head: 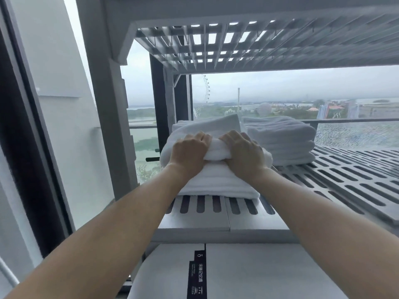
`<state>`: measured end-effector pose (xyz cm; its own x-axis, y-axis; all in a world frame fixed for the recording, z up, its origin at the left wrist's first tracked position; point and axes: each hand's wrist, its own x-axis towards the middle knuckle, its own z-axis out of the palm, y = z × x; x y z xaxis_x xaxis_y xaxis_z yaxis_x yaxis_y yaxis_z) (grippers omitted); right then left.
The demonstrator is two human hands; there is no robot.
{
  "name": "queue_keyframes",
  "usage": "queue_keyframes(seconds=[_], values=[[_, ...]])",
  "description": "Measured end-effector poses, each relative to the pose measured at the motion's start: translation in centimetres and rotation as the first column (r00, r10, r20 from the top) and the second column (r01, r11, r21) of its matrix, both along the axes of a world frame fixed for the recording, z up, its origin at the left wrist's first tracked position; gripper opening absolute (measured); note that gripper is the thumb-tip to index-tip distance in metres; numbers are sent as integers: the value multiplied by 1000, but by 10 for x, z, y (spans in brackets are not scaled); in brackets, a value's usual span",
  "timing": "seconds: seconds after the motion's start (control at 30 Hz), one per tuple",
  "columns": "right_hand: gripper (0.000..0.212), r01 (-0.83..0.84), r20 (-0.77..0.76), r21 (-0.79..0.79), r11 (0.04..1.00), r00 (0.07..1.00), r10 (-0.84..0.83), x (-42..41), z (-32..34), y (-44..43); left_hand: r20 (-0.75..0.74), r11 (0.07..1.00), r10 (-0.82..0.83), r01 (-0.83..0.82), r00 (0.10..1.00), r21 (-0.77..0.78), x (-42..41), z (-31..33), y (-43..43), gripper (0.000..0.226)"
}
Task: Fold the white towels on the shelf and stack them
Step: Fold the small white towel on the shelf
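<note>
A white towel lies partly folded at the left of the grey slotted shelf, on top of more white cloth. My left hand and my right hand sit side by side on it, both gripping a bunched fold of the towel between them. Behind this towel another folded white towel shows. To the right stands a neat stack of folded white towels, apart from my hands.
An upper slotted shelf hangs close overhead. A grey shelf post rises at the left, with a window frame and wall beyond it. Grey boxes with a black label sit on the level below. Bare shelf extends to the right.
</note>
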<state>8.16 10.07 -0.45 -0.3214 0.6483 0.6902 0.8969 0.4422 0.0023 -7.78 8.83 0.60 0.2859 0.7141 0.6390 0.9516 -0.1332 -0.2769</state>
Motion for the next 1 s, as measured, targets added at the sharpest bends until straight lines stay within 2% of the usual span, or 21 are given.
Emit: queue_keyframes(seconds=[0.27, 0.4, 0.53, 0.67, 0.87, 1.0], values=[[44, -20, -25, 327, 945, 999, 30, -4, 6, -5, 15, 985, -49, 46, 999, 168, 4, 9, -14, 47], [44, -43, -52, 438, 898, 996, 73, 3, 7, -10, -58, 945, -85, 99, 995, 311, 8, 9, -17, 52], [42, -74, -76, 472, 878, 989, 124, 21, 8, -13, -75, 925, -135, 153, 988, 349, 24, 12, -21, 53], [37, -49, -94, 485, 873, 990, 108, 55, 9, -20, -73, 909, -171, 186, 982, 372, 57, 15, -26, 51], [47, -12, -86, 457, 890, 995, 58, 144, 0, -33, -108, 900, -187, 214, 976, 379, 140, 11, -36, 49], [45, 38, -83, 470, 882, 997, 1, 210, -14, -39, -147, 894, -205, 246, 968, 375, 203, 2, -38, 54]])
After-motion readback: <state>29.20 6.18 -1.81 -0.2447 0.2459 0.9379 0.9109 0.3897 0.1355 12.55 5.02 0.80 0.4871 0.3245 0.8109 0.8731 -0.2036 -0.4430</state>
